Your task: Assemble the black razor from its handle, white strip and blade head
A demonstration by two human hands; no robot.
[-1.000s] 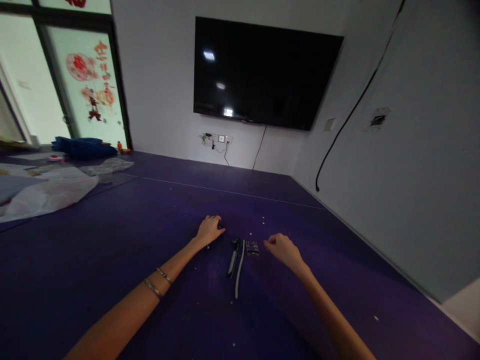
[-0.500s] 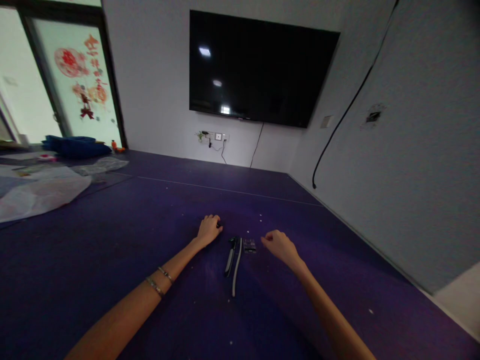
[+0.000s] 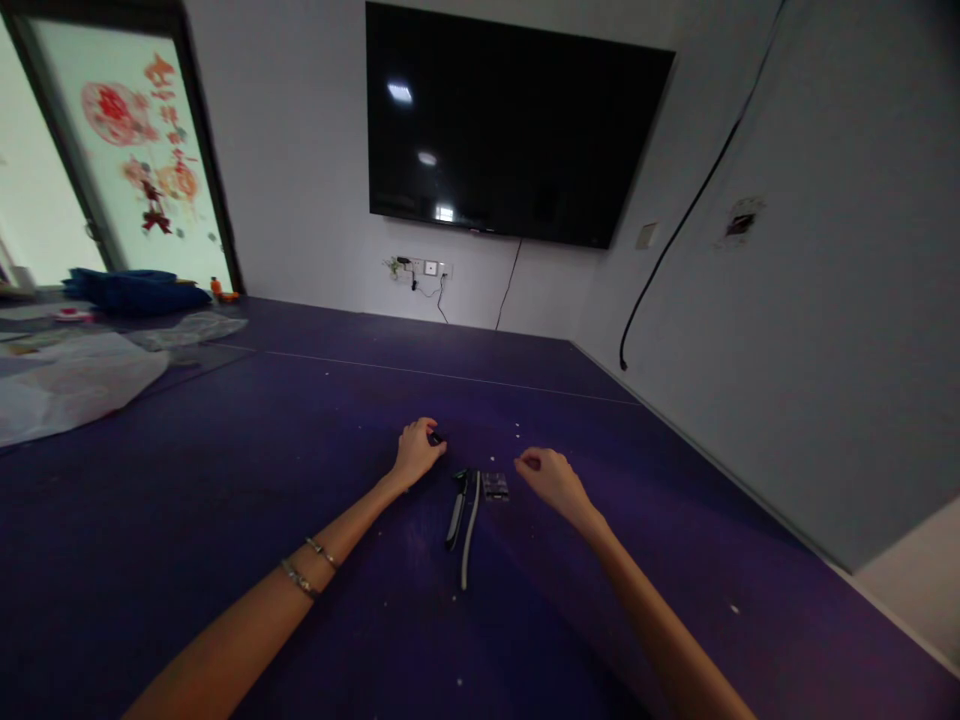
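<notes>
Noted broad, smooth purple work surface [image 3: 247, 450], crossed by one thin pale seam. Noted glossy black, flat rectangular television [image 3: 510, 125] beyond. Observed left hand [image 3: 417, 450] with narrow, holding grip; right hand [image 3: 553, 483] with fingers curled, could not tell if closed or loaded. Found plier-like tool [image 3: 470, 535] lying between hands, handles slim and grey, slightly splayed; beside its head, flat, clear squarish case [image 3: 495, 487]. Logged small dark object [image 3: 436, 438] in left fingers, mostly hidden. Saw red characters on pale door panel [image 3: 142, 130], too blurred to read; could not make out television mark.
</notes>
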